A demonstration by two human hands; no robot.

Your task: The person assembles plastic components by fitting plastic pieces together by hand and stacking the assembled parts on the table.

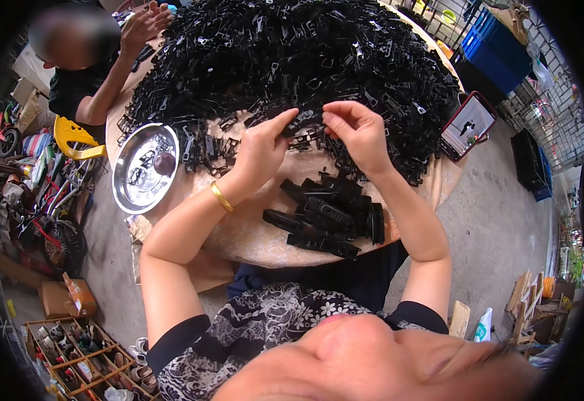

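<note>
Over the near edge of a large heap of small black plastic pieces (305,60), both my hands are raised close together. My left hand (262,150), with a gold bangle at the wrist, grips a small black plastic piece (300,121) between thumb and fingers. Thumb and forefinger of my right hand (364,139) are pinched just right of that piece. What they hold, if anything, is too small to make out. Between my forearms lies a small pile of longer black plastic parts (328,214), touched by neither hand.
The heap covers most of a round table (238,237). To the left, a shiny metal tray (123,180) holds a dark round object and a few black pieces. A phone (467,127) stands at the right edge. Across at the far left sits another person (81,87), hands raised.
</note>
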